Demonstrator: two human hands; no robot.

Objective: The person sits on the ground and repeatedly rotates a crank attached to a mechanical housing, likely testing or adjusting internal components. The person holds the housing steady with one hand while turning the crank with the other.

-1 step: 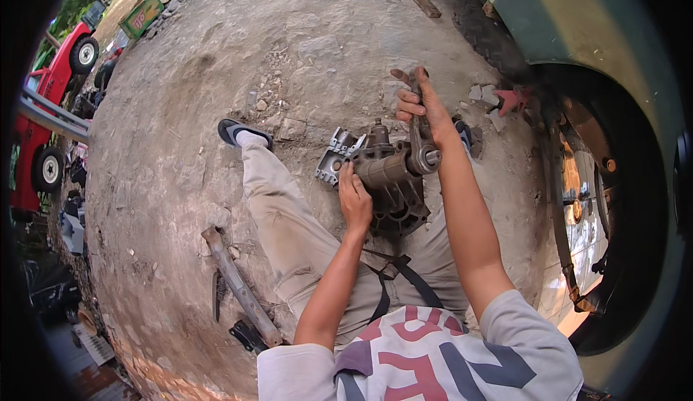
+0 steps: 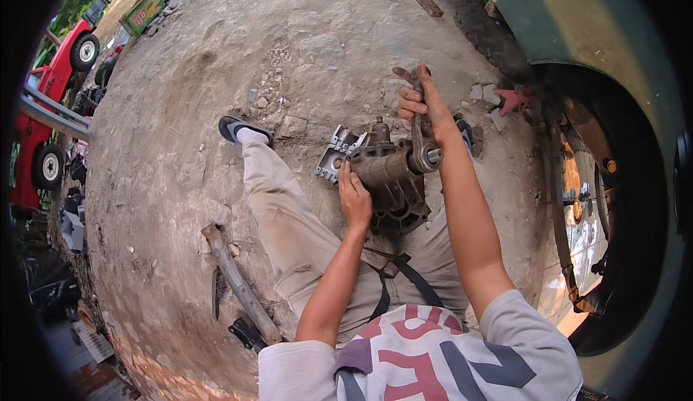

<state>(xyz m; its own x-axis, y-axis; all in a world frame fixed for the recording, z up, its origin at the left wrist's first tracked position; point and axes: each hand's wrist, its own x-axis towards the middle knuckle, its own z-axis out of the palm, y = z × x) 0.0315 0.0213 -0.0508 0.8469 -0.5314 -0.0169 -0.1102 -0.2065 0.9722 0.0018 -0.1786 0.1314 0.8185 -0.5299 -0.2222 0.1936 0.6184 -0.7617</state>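
Note:
A greasy brown cast-metal gear housing [image 2: 390, 184] rests on my lap, above my beige trousers. A grey ribbed end plate [image 2: 334, 157] sits at its left end. My left hand [image 2: 354, 197] grips the housing's left side, fingers curled over the casting. My right hand [image 2: 422, 105] is closed round a dark lever arm [image 2: 421, 145] that stands up from the shaft at the housing's right end. The lever's upper tip sticks out above my fingers.
I sit on rough stony ground, left leg stretched out to a sandalled foot [image 2: 244, 129]. A rusty bar [image 2: 238, 285] and a dark tool [image 2: 216, 294] lie at my left. A green vehicle's wheel arch [image 2: 613, 184] curves close on the right. A red vehicle [image 2: 54, 76] stands far left.

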